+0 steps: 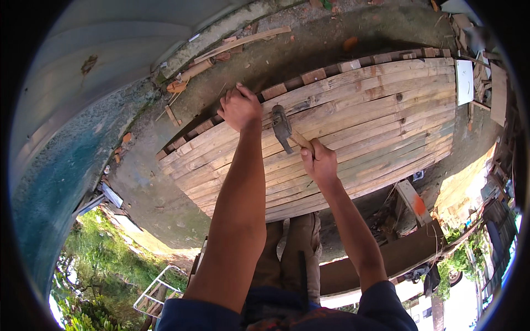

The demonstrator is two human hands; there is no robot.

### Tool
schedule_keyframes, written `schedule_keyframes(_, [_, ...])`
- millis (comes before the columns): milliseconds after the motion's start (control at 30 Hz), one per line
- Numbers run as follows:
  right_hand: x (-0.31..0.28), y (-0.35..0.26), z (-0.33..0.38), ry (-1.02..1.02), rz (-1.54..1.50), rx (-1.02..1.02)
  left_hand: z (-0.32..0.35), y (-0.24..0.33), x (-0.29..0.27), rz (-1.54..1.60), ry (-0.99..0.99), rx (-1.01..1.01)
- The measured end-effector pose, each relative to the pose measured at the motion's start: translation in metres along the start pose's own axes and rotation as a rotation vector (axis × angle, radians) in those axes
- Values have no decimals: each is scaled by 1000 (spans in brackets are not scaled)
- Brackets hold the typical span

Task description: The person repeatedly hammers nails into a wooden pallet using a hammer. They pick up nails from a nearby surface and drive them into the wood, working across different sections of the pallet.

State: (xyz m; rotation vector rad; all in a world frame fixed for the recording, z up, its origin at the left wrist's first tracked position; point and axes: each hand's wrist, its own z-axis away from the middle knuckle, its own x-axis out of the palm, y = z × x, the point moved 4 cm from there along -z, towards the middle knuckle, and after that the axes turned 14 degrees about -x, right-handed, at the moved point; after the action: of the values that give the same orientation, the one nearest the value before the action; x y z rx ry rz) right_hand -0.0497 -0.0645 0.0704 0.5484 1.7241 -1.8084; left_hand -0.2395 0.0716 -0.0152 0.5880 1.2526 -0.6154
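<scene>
Hammer with a dark metal head and wooden handle (pixel 287 132) sits gripped in the right hand (pixel 318 161), head resting on the panel of pale bamboo slats (pixel 375 110). Left hand (pixel 239 106), fingers curled, presses the panel's far edge, just beside the hammer head.

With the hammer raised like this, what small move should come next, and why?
Probably bring the hammer down beside the left hand. That hand pinches something too small to see at the panel edge, and the right hand holds the hammer just next to it.
</scene>
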Motion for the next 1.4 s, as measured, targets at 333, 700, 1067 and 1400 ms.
schedule_keyframes(333, [3,12,12,67,-27,-120,-1,-1,2,33,18,25])
schedule_keyframes(700, [-5,-28,-6,-99,-298,119,-1,0,-1,43,29,8])
schedule_keyframes(1067, [-26,-37,-2,-163,-246,131,0,-3,1,91,60,-21])
schedule_keyframes(1400, [-26,-38,-9,-168,-233,-18,2,-2,-4,102,10,-29])
